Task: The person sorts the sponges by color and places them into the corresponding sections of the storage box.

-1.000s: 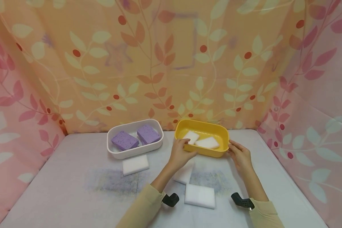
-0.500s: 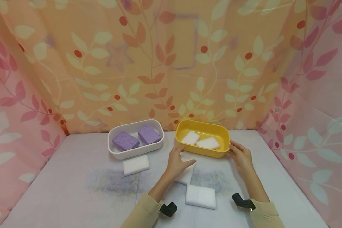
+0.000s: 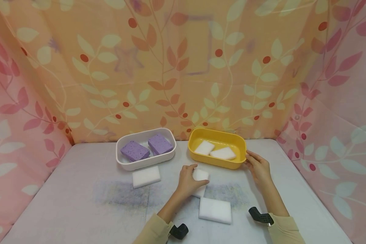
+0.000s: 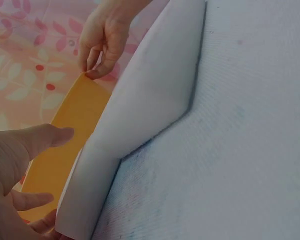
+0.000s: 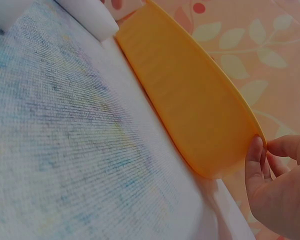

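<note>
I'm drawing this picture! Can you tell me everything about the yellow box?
The yellow box looks like smooth, shiny plastic: open-topped, shallow, roughly rectangular with rounded corners. It stands upright at the back of the table, right of the white box. Two white sponges lie inside. The right hand pinches its rim at the right end.

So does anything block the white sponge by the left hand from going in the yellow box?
Only the near wall of the yellow box visibly stands in the way; the white sponge probably needs lifting over it.
</note>
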The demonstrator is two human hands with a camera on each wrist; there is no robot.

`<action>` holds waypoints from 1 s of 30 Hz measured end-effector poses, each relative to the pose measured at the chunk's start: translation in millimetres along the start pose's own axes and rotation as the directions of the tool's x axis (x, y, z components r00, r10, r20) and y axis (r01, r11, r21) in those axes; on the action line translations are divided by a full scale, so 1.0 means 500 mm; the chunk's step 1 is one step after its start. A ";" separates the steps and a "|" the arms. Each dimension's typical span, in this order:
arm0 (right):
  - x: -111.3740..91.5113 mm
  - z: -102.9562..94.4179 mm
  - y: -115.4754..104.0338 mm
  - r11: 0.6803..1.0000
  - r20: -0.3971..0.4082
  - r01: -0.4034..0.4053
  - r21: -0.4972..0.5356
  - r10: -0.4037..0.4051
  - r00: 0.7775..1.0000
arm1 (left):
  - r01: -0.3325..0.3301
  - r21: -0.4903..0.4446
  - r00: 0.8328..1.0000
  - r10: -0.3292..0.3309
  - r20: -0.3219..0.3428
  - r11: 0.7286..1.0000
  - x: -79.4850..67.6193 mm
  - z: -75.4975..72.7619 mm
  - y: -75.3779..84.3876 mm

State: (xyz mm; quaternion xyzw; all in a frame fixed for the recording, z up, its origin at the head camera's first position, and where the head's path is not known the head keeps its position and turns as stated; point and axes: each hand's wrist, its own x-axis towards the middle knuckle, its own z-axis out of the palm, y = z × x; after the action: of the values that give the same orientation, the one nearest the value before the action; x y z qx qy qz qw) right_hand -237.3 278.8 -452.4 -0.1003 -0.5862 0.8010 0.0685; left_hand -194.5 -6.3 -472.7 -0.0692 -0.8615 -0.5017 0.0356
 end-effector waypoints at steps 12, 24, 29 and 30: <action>0.005 0.003 -0.006 0.998 -0.043 -0.066 -0.024 0.065 0.997 | 0.097 0.044 0.995 -0.099 0.032 0.994 -0.004 0.007 0.003; 0.006 0.000 -0.007 0.995 -0.050 -0.093 -0.029 0.091 0.995 | 0.087 0.100 0.994 -0.093 0.059 0.991 -0.006 0.003 0.006; 0.008 0.001 -0.008 0.995 -0.054 -0.099 -0.025 0.097 0.994 | 0.096 0.100 0.993 -0.102 0.058 0.990 -0.004 0.003 0.004; 0.009 0.001 -0.007 0.995 -0.054 -0.100 -0.026 0.099 0.994 | 0.099 0.099 0.993 -0.105 0.057 0.990 -0.003 0.002 0.004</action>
State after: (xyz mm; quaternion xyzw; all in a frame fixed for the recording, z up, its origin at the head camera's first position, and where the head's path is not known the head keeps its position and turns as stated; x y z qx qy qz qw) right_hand -242.0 280.6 -449.1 -0.1515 -0.5897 0.7922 0.0426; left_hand -192.6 -4.5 -471.8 -0.0387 -0.8878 -0.4584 -0.0134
